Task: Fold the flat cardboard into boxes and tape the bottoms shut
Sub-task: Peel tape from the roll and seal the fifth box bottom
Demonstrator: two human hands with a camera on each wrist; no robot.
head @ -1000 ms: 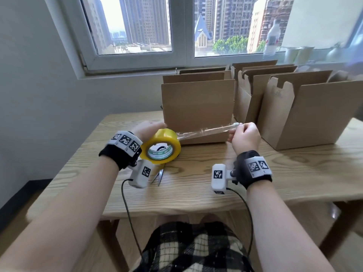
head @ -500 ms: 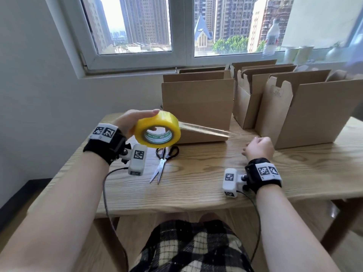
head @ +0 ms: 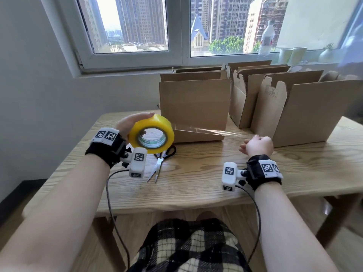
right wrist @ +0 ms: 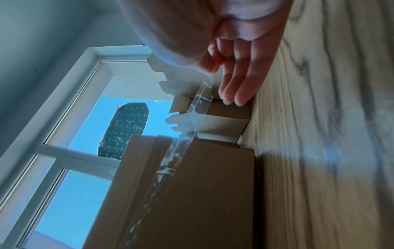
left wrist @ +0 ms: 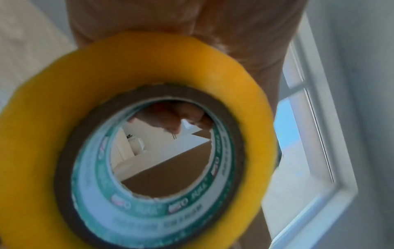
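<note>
My left hand (head: 130,123) grips a yellow tape roll (head: 151,133) (left wrist: 136,134) above the table, thumb inside its core. A clear strip of tape (head: 208,132) (right wrist: 170,161) runs from the roll to my right hand (head: 258,145), which pinches its free end between thumb and forefinger (right wrist: 210,67) low over the table. The strip hangs in front of a folded cardboard box (head: 194,108) (right wrist: 202,193) standing at the table's back middle.
Scissors (head: 160,163) lie on the wooden table (head: 196,189) under the roll. More open cardboard boxes (head: 306,110) stand at the back right. A window with a bottle (head: 266,39) and cups on its sill is behind them.
My left hand lifted the roll up and to the left, uncovering the scissors. My right hand dropped to the right and down with the tape end, stretching the strip longer.
</note>
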